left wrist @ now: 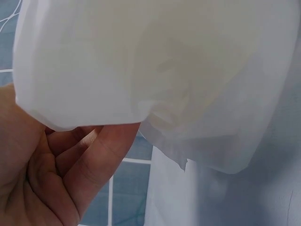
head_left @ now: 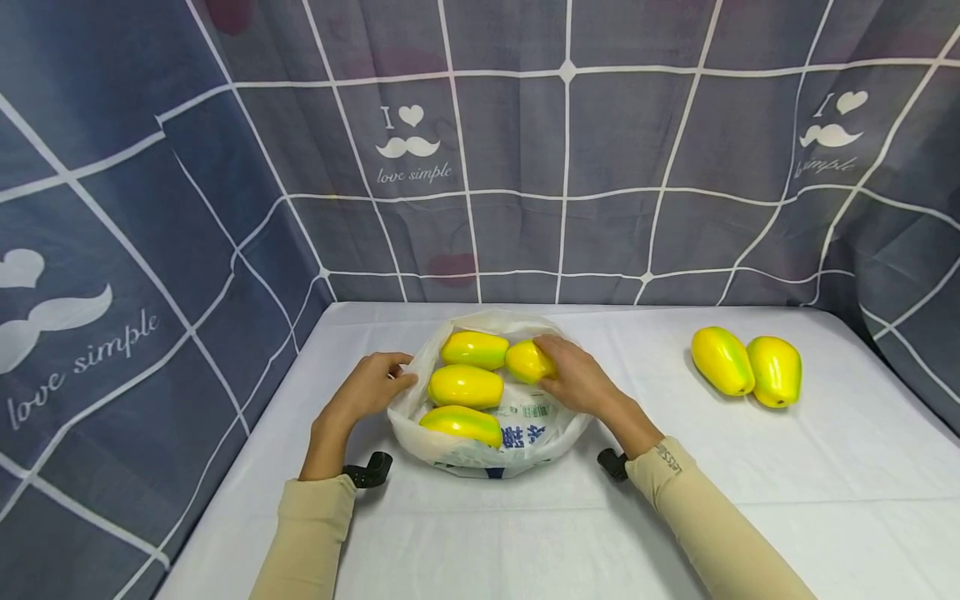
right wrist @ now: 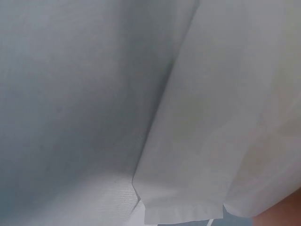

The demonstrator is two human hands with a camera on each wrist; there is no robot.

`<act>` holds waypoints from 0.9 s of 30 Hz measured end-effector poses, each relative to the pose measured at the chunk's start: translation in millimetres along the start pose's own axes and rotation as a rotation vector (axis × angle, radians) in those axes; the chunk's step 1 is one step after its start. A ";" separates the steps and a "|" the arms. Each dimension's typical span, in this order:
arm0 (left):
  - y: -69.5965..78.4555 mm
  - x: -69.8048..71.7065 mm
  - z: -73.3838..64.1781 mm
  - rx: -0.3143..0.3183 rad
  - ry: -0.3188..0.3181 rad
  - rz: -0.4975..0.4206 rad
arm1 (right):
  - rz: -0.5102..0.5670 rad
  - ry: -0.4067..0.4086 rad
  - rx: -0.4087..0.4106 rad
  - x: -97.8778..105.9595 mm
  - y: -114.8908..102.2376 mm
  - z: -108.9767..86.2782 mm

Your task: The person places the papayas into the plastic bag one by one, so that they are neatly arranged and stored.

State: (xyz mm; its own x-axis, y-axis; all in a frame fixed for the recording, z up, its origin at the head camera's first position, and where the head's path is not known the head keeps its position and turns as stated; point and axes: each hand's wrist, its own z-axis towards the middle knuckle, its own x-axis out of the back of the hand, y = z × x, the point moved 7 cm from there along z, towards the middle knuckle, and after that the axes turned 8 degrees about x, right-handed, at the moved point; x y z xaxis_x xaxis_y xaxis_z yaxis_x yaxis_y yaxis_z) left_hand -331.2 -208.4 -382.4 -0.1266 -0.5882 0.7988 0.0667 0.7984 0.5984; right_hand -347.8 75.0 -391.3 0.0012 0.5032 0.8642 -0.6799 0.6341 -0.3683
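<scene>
A white plastic bag (head_left: 491, 458) with printed lettering stands on the table, its mouth spread wide. My left hand (head_left: 372, 385) pinches the bag's left rim; in the left wrist view its curled fingers (left wrist: 101, 165) go partly behind the plastic. My right hand (head_left: 581, 375) reaches over the right rim and grips a yellow papaya (head_left: 528, 362) inside the bag. Three more yellow-green papayas lie stacked in a column on the bag's left side: the back one (head_left: 475, 350), the middle one (head_left: 465, 387) and the front one (head_left: 462, 425). The right wrist view mostly shows the bag's outside (right wrist: 202, 122).
Two more papayas lie side by side at the table's right, a left one (head_left: 722, 360) and a right one (head_left: 776, 372). A white cloth covers the table (head_left: 480, 542). Dark checked curtains (head_left: 510, 167) stand behind and along the left and right sides.
</scene>
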 end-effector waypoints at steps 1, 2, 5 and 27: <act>-0.1 -0.1 0.1 0.002 0.000 -0.001 | 0.007 -0.003 -0.003 -0.3 0.2 0.3; 0.0 -0.3 0.2 0.004 -0.002 -0.001 | 0.012 -0.006 -0.005 -0.3 0.1 0.6; -0.1 -0.6 0.3 0.005 -0.004 -0.001 | 0.020 -0.013 -0.015 -0.5 0.5 1.2; -1.3 -0.9 2.3 0.004 -0.008 0.004 | 0.052 -0.001 -0.041 0.5 9.4 1.2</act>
State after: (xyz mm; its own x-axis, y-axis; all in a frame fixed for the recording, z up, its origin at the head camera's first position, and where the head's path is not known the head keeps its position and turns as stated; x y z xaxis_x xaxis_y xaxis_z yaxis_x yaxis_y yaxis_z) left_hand -333.5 -208.5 -384.0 -0.1342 -0.5841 0.8005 0.0633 0.8011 0.5951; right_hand -355.0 80.5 -393.9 -0.0340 0.5352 0.8441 -0.6482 0.6310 -0.4262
